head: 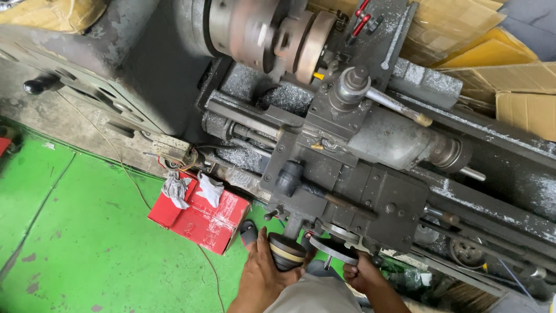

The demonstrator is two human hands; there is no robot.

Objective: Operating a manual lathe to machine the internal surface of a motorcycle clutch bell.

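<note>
Left hand [263, 272] was wrapped around the dark wheel [285, 252] on the lathe apron [370, 200]; right hand [360, 273] pinched the handwheel [335, 248] handle. Chuck [263, 32] looked blurred, likely spinning: overfeeding could crash the carriage, and swarf [289, 95] might fly.

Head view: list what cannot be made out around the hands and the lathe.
- Left hand: its grip wraps the dark handwheel, hiding the wheel's underside.
- Right hand: fingers hidden behind the grey handwheel.
- Chuck: motion-blurred, cut by the top edge.
- Both forearms: cut by the bottom edge.
</note>
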